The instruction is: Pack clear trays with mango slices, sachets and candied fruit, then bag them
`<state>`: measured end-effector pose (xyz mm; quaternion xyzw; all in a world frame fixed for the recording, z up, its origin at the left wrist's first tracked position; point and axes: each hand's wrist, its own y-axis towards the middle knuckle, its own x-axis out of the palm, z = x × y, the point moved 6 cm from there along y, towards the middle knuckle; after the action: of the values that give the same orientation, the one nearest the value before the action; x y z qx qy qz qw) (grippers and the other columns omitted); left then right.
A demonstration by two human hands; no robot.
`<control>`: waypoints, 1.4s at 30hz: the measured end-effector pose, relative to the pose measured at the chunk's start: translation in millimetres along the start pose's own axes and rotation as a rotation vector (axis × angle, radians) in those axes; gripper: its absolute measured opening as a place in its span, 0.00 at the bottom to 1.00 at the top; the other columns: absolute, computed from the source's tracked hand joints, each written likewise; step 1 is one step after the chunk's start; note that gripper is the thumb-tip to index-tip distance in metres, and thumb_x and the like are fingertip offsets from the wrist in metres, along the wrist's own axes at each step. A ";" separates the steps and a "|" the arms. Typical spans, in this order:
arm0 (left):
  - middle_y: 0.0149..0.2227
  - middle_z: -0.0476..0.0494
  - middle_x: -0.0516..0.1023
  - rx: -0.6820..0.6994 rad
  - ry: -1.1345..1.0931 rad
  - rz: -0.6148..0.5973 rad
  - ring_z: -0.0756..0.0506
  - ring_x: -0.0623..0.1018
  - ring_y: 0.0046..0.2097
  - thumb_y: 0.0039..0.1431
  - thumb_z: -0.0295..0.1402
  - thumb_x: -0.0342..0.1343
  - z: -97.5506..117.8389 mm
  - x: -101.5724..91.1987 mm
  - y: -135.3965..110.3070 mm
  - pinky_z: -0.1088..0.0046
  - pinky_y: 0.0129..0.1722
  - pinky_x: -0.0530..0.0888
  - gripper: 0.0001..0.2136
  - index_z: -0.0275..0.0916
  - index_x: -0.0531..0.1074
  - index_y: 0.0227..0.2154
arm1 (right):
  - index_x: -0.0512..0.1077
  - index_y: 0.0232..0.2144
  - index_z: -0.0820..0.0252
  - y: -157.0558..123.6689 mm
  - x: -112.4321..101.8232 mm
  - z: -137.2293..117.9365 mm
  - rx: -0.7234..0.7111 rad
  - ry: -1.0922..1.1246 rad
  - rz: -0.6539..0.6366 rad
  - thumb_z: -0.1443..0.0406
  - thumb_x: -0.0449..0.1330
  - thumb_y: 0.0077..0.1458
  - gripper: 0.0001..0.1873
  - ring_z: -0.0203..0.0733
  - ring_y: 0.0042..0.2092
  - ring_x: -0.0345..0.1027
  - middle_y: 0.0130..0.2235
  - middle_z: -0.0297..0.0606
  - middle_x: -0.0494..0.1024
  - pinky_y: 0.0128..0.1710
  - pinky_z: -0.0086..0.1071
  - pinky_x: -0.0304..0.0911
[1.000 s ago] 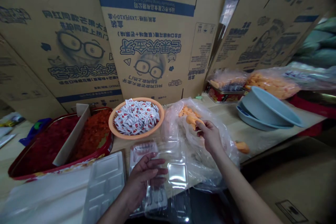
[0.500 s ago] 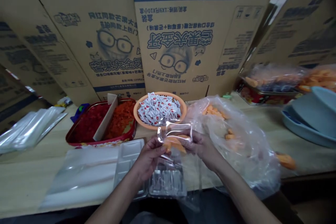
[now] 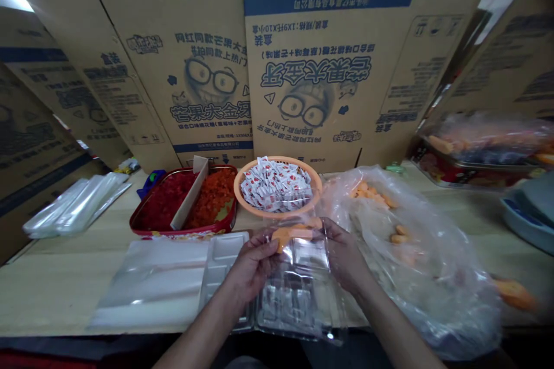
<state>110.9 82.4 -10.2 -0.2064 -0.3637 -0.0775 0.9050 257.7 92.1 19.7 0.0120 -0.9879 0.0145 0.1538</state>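
Note:
My left hand (image 3: 252, 270) and my right hand (image 3: 345, 257) both grip the top edges of a clear plastic bag (image 3: 300, 265) in front of me. Orange pieces (image 3: 292, 235) sit in or against its upper part, though the film makes this hard to judge. Under the bag lies a clear plastic tray (image 3: 288, 305). To the right of my right hand is a large clear bag (image 3: 415, 259) holding more orange pieces. A white plastic tray (image 3: 225, 259) lies close to my left hand.
An orange bowl (image 3: 277, 187) of small white sachets and a red tin (image 3: 182, 202) of red and orange bits stand on the wooden table (image 3: 52, 282). Clear plastic sheets (image 3: 73, 207) lie left. Cardboard boxes (image 3: 329, 63) form the back wall.
My right hand has left the large bag and joined my left on the clear bag, which now has orange pieces at it. My hands have spread a little apart, and the view has swung left.

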 end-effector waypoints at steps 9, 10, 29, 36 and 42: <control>0.29 0.47 0.77 -0.060 0.079 0.026 0.52 0.74 0.28 0.39 0.22 0.64 11.2 -10.5 -0.8 0.79 0.29 0.71 0.15 0.34 0.74 0.34 | 0.69 0.28 0.57 1.4 -12.8 -2.9 0.068 0.143 -0.051 0.58 0.66 0.39 0.14 0.35 0.26 0.65 0.27 0.32 0.73 0.27 0.31 0.63; 0.30 0.46 0.77 -0.078 0.088 0.021 0.52 0.75 0.28 0.38 0.22 0.64 10.2 -12.5 -1.1 0.79 0.29 0.71 0.15 0.34 0.74 0.34 | 0.70 0.28 0.58 1.6 -14.6 -1.3 0.087 0.155 -0.063 0.58 0.66 0.38 0.14 0.34 0.25 0.64 0.27 0.32 0.72 0.27 0.31 0.63; 0.36 0.43 0.76 -0.105 0.308 -0.188 0.46 0.75 0.36 0.38 0.27 0.66 -4.5 8.7 -6.0 0.72 0.35 0.70 0.21 0.37 0.73 0.39 | 0.74 0.30 0.57 0.8 8.0 -18.1 0.014 -0.347 -0.444 0.61 0.62 0.43 0.10 0.35 0.27 0.60 0.27 0.34 0.72 0.25 0.28 0.59; 0.33 0.43 0.77 0.011 0.396 -0.096 0.48 0.74 0.33 0.33 0.28 0.68 -1.9 4.8 0.8 0.74 0.34 0.69 0.19 0.34 0.75 0.33 | 0.73 0.29 0.57 4.9 7.5 -12.3 -0.013 -0.364 -0.344 0.60 0.57 0.45 0.10 0.34 0.26 0.58 0.28 0.34 0.70 0.22 0.26 0.56; 0.29 0.46 0.76 0.055 0.411 -0.060 0.52 0.72 0.29 0.32 0.26 0.68 7.1 2.0 1.4 0.77 0.30 0.68 0.18 0.35 0.76 0.32 | 0.73 0.31 0.57 6.3 1.1 -13.6 -0.007 -0.355 -0.238 0.62 0.58 0.41 0.11 0.34 0.27 0.58 0.30 0.34 0.70 0.22 0.27 0.56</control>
<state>108.3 86.8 -4.7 -0.1505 -0.1796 -0.1348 0.9628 260.6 98.8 32.9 0.1305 -0.9912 -0.0095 -0.0220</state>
